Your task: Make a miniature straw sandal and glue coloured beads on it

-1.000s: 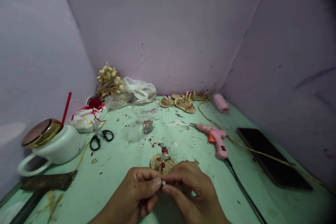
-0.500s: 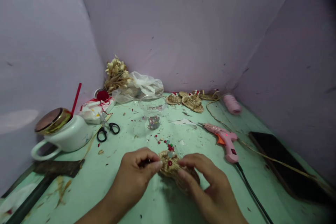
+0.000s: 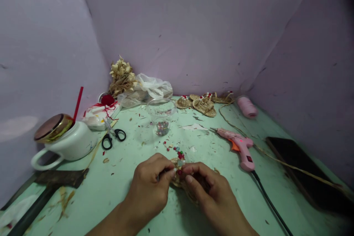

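Note:
A small coiled straw piece (image 3: 177, 183) lies under my fingers near the table's front, mostly covered by them. On it show a dark red bead (image 3: 180, 172) and a pale translucent bead (image 3: 180, 162). My left hand (image 3: 155, 182) is closed in a pinch at the piece's left edge; something small and whitish shows at the fingertips, too small to name. From the right, my right hand (image 3: 211, 191) curls its fingers over the piece, thumb and forefinger close to the red bead. Just beyond lie loose coloured beads (image 3: 177, 149).
A clear plastic cup (image 3: 162, 118) with beads stands beyond my hands. Scissors (image 3: 113, 138), a white mug (image 3: 69, 143) and a hammer (image 3: 55, 180) lie left. On the right are a pink glue gun (image 3: 239, 145), its cord and a dark phone (image 3: 301, 169). Similar straw pieces (image 3: 204, 106) sit behind.
My hands have come closer together over the straw piece. My right fingertips have moved left to the red bead, and more of the piece is covered. The view has shifted slightly.

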### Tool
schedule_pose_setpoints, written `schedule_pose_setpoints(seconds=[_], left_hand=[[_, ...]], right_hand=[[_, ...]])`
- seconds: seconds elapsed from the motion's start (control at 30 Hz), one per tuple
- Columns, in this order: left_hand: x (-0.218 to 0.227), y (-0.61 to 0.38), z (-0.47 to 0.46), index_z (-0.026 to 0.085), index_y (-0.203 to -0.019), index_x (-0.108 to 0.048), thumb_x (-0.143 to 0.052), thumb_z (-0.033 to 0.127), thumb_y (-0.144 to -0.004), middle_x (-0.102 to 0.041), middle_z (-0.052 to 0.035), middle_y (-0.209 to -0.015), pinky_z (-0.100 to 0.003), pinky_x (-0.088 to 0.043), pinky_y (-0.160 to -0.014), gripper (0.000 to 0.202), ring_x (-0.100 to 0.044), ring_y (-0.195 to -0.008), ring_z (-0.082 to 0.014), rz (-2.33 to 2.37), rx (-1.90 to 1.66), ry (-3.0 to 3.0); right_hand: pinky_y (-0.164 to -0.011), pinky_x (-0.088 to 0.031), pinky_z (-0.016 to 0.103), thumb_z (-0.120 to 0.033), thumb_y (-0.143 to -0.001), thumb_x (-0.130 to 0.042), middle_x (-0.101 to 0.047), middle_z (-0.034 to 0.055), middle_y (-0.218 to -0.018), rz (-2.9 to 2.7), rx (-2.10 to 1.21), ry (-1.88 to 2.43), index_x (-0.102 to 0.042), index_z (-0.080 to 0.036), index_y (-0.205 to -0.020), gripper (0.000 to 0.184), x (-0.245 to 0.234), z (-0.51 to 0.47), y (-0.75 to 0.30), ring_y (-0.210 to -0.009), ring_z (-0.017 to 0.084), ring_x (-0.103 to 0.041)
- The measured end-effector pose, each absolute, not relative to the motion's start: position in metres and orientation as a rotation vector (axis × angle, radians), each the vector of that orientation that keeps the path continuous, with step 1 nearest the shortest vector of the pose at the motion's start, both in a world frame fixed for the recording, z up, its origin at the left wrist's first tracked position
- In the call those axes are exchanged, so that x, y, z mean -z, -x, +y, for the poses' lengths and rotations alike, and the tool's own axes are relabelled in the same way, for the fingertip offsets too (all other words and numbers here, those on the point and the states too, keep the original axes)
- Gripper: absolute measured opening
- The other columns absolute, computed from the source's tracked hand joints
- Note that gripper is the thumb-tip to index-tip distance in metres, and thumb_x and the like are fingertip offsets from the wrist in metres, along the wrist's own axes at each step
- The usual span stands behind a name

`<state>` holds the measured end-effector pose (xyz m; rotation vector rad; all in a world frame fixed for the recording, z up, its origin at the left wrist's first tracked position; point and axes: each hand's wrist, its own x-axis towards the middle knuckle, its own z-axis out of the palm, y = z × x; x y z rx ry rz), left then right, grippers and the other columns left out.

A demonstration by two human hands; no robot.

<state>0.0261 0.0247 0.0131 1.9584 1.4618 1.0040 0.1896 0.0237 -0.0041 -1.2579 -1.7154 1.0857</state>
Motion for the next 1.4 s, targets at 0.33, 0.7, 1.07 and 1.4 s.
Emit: schedule_pose_setpoints(seconds=[0.33, 0.7, 1.07, 1.4], left_hand=[[-0.0146, -0.0285, 0.0265, 0.017, -0.069, -0.064, -0.053, 0.013, -0.076, -0.060, -0.0021, -0.068, -0.024, -0.043, -0.059, 0.013, -0.056, -0.064, -0.0132, 1.506, -0.964, -1.890], [-0.0153, -0.0308, 0.0255, 0.017, -0.069, -0.063, -0.052, 0.013, -0.076, -0.059, -0.0020, -0.068, -0.026, -0.043, -0.059, 0.013, -0.056, -0.064, -0.0134, 1.503, -0.918, -1.886], [-0.0153, -0.0290, 0.0271, 0.017, -0.076, -0.067, -0.046, 0.014, -0.081, -0.061, -0.0034, -0.069, -0.025, -0.045, -0.061, 0.022, -0.057, -0.066, -0.0137, 1.372, -0.972, -1.877], [-0.0153, -0.0334, 0.0302, 0.017, -0.064, -0.063, -0.054, 0.014, -0.071, -0.061, -0.0015, -0.065, -0.025, -0.043, -0.058, 0.012, -0.056, -0.063, -0.0137, 1.479, -0.951, -1.598]], right_hand=[[-0.070, -0.048, 0.029, -0.026, -0.083, -0.045, -0.068, 0.0039, -0.081, -1.705, -1.035, 1.186, -0.061, -0.020, -0.081, 0.016, 0.0090, 0.0221, -0.1886, -0.076, 0.018, -0.063], [-0.071, -0.048, 0.029, -0.024, -0.082, -0.047, -0.069, 0.0038, -0.082, -1.690, -0.983, 1.162, -0.062, -0.021, -0.080, 0.016, 0.0103, 0.0217, -0.1891, -0.078, 0.018, -0.063], [-0.070, -0.048, 0.029, -0.025, -0.081, -0.046, -0.069, 0.0042, -0.081, -1.666, -0.992, 1.179, -0.062, -0.021, -0.079, 0.017, 0.0088, 0.0210, -0.1872, -0.077, 0.019, -0.062], [-0.063, -0.048, 0.027, -0.024, -0.080, -0.047, -0.068, 0.0032, -0.079, -1.618, -0.972, 1.178, -0.062, -0.021, -0.077, 0.015, 0.0089, 0.0194, -0.1852, -0.074, 0.018, -0.062]])
